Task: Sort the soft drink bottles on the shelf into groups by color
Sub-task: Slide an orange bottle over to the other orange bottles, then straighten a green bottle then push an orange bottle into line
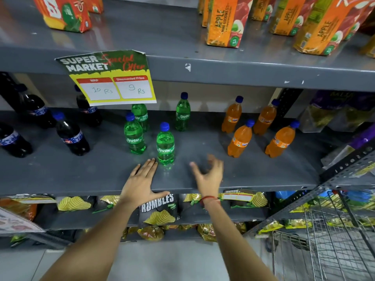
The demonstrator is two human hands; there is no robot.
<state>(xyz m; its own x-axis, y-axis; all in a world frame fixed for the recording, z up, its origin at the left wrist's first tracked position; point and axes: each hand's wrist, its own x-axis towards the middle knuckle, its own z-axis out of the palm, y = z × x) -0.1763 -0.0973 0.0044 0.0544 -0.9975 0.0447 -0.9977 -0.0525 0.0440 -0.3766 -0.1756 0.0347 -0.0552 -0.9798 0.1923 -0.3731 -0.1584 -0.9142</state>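
Observation:
On the grey shelf (263, 171) stand several dark cola bottles (71, 136) at the left, several green Sprite bottles (165, 146) in the middle and several orange Fanta bottles (239, 139) at the right. One green bottle (183, 113) stands apart, further back. My left hand (142, 183) lies flat and open on the shelf's front, its fingertips just left of the nearest green bottle. My right hand (209, 175) hovers open over the bare shelf between the green and orange groups, holding nothing.
A price sign (113, 78) hangs from the upper shelf and hides part of the back bottles. Juice cartons (225, 21) stand above. Snack bags (158, 209) fill the lower shelf. A wire trolley (324, 240) stands at the right.

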